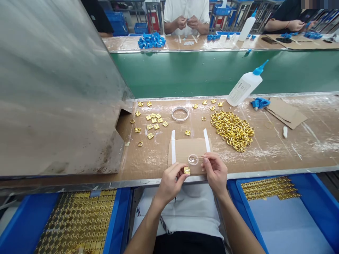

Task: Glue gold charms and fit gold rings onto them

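Note:
Pinched between the thumb and fingers of my left hand (171, 181) is a square gold piece (186, 170), held near the table's front edge. My right hand (216, 173) grips a thin stick (200, 157) whose tip reaches into a small round clear dish (196, 163). The dish sits on a cardboard pad (185, 146) fixed with white tape strips (173, 144). A single square gold piece (187, 132) lies just beyond the pad. To the right is a large heap of gold rings (233, 130).
Scattered gold squares (154, 120) and a white tape roll (180, 114) lie farther back. A glue-type bottle (245, 88) stands behind the heap. A metal housing (60, 88) blocks the left. Blue bins (123, 208) with gold pieces flank my lap. A co-worker (186, 17) sits opposite.

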Tool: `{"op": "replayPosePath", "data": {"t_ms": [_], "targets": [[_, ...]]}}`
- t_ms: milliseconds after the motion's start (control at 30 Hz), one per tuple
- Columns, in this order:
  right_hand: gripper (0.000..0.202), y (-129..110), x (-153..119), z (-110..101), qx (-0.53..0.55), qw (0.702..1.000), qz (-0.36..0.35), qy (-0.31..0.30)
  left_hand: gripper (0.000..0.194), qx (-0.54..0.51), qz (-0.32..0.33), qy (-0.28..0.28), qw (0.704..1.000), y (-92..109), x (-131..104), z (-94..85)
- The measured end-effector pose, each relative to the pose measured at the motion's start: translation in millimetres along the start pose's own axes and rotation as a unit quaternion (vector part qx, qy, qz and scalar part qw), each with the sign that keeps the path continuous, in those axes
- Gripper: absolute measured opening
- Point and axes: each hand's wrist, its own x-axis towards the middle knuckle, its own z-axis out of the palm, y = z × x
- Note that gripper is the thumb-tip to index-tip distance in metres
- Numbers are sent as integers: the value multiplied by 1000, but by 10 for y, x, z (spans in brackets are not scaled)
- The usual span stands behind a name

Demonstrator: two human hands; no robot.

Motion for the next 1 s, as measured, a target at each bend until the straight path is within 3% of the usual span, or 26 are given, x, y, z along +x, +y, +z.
{"op": "replayPosePath", "data": {"t_ms": [133,400,667,1000], "targets": [[18,-57,-21,17,50,998,38,17,14,6,-7,3,1000,-7,0,23],[19,-94,-120,48,60,997,26,52,16,12,-20,-1,1000,-1,-2,34],[12,-9,-319,56,69,998,-3,-14,14,10,-8,-5,1000,15,8,30],[7,33,-323,34,51,996,-32,-66,14,8,-12,-9,1000,19,4,19]]}}
